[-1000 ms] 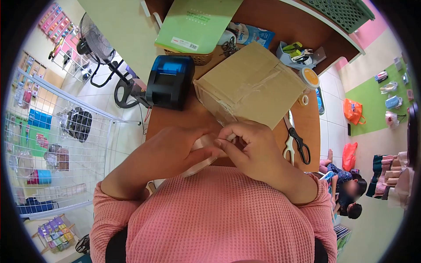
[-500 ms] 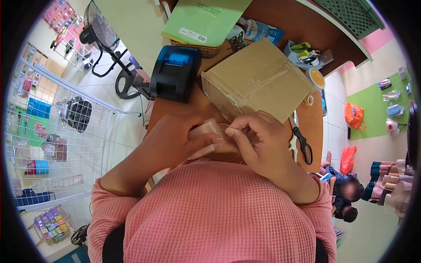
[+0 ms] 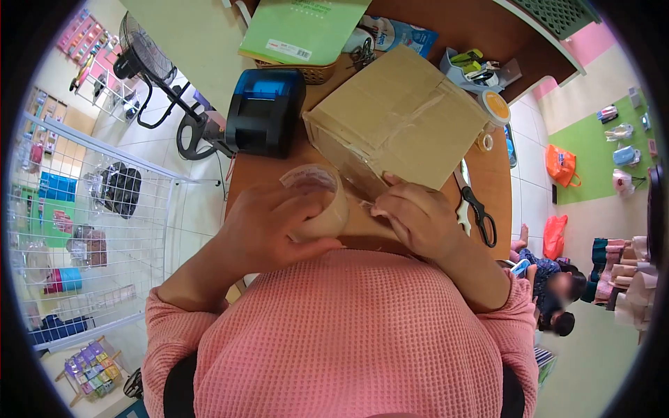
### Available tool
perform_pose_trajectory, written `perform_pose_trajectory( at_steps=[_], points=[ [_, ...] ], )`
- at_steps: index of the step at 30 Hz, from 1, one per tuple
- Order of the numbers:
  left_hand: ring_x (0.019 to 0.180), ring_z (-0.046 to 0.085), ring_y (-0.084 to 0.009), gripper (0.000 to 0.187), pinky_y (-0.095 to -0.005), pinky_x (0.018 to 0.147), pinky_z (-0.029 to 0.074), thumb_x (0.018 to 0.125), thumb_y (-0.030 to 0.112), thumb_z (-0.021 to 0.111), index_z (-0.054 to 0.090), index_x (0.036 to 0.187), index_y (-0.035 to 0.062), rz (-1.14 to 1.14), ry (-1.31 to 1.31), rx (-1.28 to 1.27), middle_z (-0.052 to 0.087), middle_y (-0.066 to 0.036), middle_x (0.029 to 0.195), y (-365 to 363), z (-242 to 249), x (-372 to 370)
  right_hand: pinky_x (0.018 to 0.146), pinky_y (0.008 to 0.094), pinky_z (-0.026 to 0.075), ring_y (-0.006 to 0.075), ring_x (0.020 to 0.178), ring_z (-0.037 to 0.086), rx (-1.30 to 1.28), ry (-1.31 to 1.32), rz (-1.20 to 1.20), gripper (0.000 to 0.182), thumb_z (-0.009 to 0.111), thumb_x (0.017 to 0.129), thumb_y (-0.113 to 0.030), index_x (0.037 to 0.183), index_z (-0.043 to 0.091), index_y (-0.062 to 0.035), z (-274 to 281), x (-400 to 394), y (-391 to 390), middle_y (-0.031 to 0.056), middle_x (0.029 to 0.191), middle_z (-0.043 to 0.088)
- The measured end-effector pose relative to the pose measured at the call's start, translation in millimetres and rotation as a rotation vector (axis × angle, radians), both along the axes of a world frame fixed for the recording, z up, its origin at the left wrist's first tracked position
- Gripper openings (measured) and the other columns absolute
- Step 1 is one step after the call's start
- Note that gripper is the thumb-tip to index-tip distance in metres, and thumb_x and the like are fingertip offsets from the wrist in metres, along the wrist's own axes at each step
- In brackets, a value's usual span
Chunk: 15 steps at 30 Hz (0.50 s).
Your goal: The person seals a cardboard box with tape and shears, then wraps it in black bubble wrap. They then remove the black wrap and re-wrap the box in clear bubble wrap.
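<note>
1. Two bare hands work close to the body; the left hand (image 3: 268,223) curls around a wide tape roll (image 3: 336,217), thumb along its lower side, a grip that seems meant to steady it
2. The right hand (image 3: 424,219) has its fingers bunched at a clear scrap of film (image 3: 368,204), beside the near edge of the cardboard box (image 3: 408,115); whether they pinch it or merely touch it, I cannot tell
3. The box lies on the desk (image 3: 254,174) just beyond both hands, probably so that its near side is easy to reach
4. Scissors (image 3: 477,207) lie to the right of the box, likely parked within reach yet out of the way
5. A black printer (image 3: 259,115) stands left of the box, presumably aside to leave working room
</note>
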<state>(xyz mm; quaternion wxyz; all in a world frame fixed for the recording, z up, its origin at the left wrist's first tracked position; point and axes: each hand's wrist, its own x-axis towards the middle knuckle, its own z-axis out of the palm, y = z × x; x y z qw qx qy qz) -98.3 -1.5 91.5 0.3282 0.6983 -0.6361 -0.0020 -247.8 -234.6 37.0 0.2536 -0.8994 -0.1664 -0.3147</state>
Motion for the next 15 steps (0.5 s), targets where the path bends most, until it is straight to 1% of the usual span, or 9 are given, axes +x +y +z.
perform_pose_trajectory(
  at_steps=[4, 6, 7, 9, 10, 12, 13, 15],
  points=[
    [0.091, 0.071, -0.0327, 0.054, -0.0425, 0.083, 0.057, 0.07, 0.034, 0.089, 0.066, 0.107, 0.0038, -0.048, 0.069, 0.059, 0.072, -0.014, 0.106, -3, 10, -12, 0.084, 0.0373, 0.062, 0.0286, 0.087, 0.073, 0.057, 0.04, 0.027, 0.014, 0.074, 0.083, -0.003, 0.096, 0.07, -0.0048, 6, -16, -13, 0.0112, 0.09, 0.069],
    [0.092, 0.07, -0.0337, 0.055, -0.0422, 0.082, 0.057, 0.072, 0.034, 0.087, 0.063, 0.112, 0.0039, -0.187, 0.126, -0.024, 0.071, -0.015, 0.108, -10, 9, -14, 0.084, 0.0392, 0.062, 0.0273, 0.081, 0.071, 0.079, 0.034, 0.135, 0.011, 0.074, 0.085, -0.004, 0.094, 0.07, -0.006, 16, -22, -21, 0.0101, 0.087, 0.069],
    [0.092, 0.07, -0.0337, 0.055, -0.0422, 0.082, 0.057, 0.072, 0.034, 0.087, 0.063, 0.112, 0.0039, -0.19, 0.132, -0.021, 0.071, -0.015, 0.108, -11, 9, -15, 0.084, 0.0392, 0.062, 0.0273, 0.081, 0.071, 0.083, 0.039, 0.132, 0.011, 0.074, 0.085, -0.004, 0.094, 0.07, -0.006, 14, -26, -24, 0.0101, 0.087, 0.069],
    [0.092, 0.07, -0.0348, 0.056, -0.0426, 0.082, 0.057, 0.076, 0.033, 0.085, 0.06, 0.117, 0.0039, -0.237, 0.099, 0.028, 0.069, -0.015, 0.108, -15, 11, -17, 0.085, 0.043, 0.061, 0.0255, 0.073, 0.069, 0.264, 0.049, 0.094, 0.01, 0.078, 0.084, -0.009, 0.089, 0.069, -0.007, 12, -32, -27, 0.0092, 0.083, 0.068],
    [0.092, 0.07, -0.0348, 0.056, -0.0426, 0.082, 0.057, 0.076, 0.033, 0.085, 0.06, 0.117, 0.0039, -0.246, 0.102, 0.027, 0.069, -0.015, 0.108, -16, 12, -17, 0.085, 0.043, 0.061, 0.0255, 0.073, 0.069, 0.264, 0.051, 0.085, 0.01, 0.078, 0.084, -0.009, 0.089, 0.069, -0.007, 15, -35, -25, 0.0092, 0.083, 0.068],
    [0.086, 0.072, -0.0314, 0.069, -0.0378, 0.075, 0.057, 0.071, 0.031, 0.089, 0.061, 0.123, -0.0035, -0.248, 0.082, 0.027, 0.071, -0.019, 0.108, -18, 14, -17, 0.084, 0.0428, 0.06, 0.0225, 0.07, 0.068, 0.302, 0.115, 0.032, 0.018, 0.084, 0.079, -0.014, 0.084, 0.068, -0.0078, 29, -38, -16, 0.0082, 0.078, 0.069],
    [0.086, 0.072, -0.0314, 0.069, -0.0378, 0.075, 0.057, 0.071, 0.031, 0.089, 0.061, 0.123, -0.0035, -0.258, 0.085, 0.028, 0.071, -0.019, 0.108, -18, 19, -17, 0.084, 0.0428, 0.06, 0.0225, 0.07, 0.068, 0.303, 0.117, 0.021, 0.018, 0.084, 0.079, -0.014, 0.084, 0.068, -0.0078, 36, -40, -10, 0.0082, 0.078, 0.069],
    [0.08, 0.071, -0.0296, 0.066, -0.0376, 0.069, 0.056, 0.072, 0.031, 0.088, 0.061, 0.121, -0.0031, -0.259, 0.038, 0.193, 0.07, -0.018, 0.107, -16, 30, -20, 0.085, 0.0424, 0.057, 0.0187, 0.072, 0.069, 0.296, 0.041, -0.07, 0.022, 0.089, 0.076, -0.013, 0.08, 0.068, -0.0063, 43, -43, 2, 0.0051, 0.072, 0.069]
  ],
)
